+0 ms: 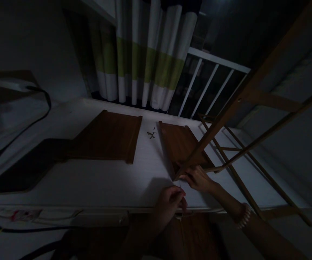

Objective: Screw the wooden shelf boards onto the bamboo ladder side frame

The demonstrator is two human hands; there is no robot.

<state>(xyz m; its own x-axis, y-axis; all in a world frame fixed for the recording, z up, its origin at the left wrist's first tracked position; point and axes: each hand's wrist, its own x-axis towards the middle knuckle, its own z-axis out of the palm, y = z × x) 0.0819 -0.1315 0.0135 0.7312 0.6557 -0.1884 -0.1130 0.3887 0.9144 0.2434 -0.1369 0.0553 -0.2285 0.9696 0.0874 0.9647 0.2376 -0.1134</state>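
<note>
My left hand (172, 198) is closed near the desk's front edge, pinching a thin dark rod (180, 186) that points up from the fingertips. It is too dark to tell whether this is a screw or a hex key. My right hand (197, 178) is wrapped round the lower end of a tilted wooden frame (223, 119), whose corner rests at the desk surface just beyond my left hand. Behind the right hand a brown wooden panel (179, 139) lies flat, partly covered by the frame. Several small screws (152, 135) lie in a loose heap left of that panel.
A second brown panel (109, 135) lies on the white desk (147, 162), beside a dark flat board (31, 166). Another wooden frame (253, 171) lies at the right. A black cable (23, 130) hangs at the left. Behind stand a curtain (145, 57) and white railing (207, 81).
</note>
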